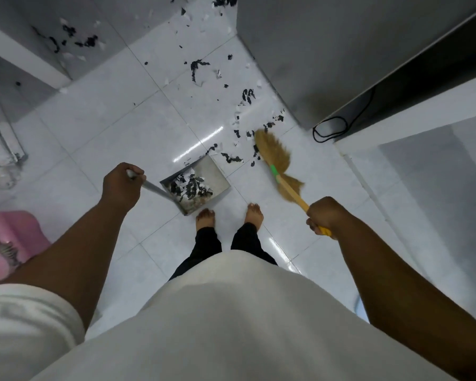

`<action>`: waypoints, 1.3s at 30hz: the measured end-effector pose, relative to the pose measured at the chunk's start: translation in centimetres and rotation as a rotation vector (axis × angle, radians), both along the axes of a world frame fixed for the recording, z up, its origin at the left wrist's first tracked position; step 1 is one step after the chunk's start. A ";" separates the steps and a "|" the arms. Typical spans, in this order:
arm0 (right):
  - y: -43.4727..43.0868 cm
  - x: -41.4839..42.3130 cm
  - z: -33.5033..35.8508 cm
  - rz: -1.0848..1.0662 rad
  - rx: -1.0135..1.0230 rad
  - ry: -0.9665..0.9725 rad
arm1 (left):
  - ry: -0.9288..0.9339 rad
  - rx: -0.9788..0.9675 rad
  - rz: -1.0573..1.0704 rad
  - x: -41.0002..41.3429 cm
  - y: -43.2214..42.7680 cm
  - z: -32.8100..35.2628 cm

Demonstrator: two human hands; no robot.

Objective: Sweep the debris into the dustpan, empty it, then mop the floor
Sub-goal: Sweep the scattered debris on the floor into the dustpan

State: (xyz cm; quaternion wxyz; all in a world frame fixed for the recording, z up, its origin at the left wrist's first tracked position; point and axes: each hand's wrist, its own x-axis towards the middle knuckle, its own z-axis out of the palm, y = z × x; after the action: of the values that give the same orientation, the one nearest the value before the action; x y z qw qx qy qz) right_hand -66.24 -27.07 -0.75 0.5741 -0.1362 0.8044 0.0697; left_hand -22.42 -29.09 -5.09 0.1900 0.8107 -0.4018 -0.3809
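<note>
STEP sweeping, first of three | my left hand (123, 182) grips dustpan (216, 174) handle, pan on floor (107, 119) at 12, part filled | right hand (324, 215) grips broom (272, 155), head at 1 beside debris (248, 96) strewn toward 12 | NEXT, I judge: draw scraps toward 7 into pan mouth; emptying and mopping not yet done

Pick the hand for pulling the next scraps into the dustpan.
Right. The right hand grips the broom, bristles beside the scraps at the mouth of the dustpan; the left hand is busy holding the dustpan handle.
</note>
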 end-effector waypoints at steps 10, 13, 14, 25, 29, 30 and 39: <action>0.0 -0.3 4.5 0.156 -0.129 0.088 | -0.007 0.031 0.173 7.2 1.5 -0.2; -0.8 1.1 3.4 0.212 -0.111 0.162 | -0.003 0.035 0.224 9.1 1.9 -0.4; -1.1 1.8 2.8 0.249 -0.102 0.179 | -0.009 0.032 0.233 9.6 2.0 -0.5; -1.4 8.6 2.9 0.413 -0.087 0.087 | -0.094 0.060 0.258 12.4 2.0 -2.7; -1.3 8.2 4.6 0.429 -0.137 0.085 | -0.093 0.060 0.281 14.0 2.1 -2.9; -1.5 8.1 4.7 0.447 -0.146 0.105 | -0.099 0.059 0.278 14.4 2.1 -2.9; -4.2 14.3 0.9 0.883 -0.069 0.235 | -0.031 0.039 0.268 14.8 2.3 -3.7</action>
State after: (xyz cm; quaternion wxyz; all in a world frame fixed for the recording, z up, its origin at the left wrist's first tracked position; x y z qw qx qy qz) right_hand -51.98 -31.31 0.16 0.3892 -0.4762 0.7309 0.2960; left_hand -7.57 -26.76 -8.76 0.2173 0.8665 -0.2852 -0.3474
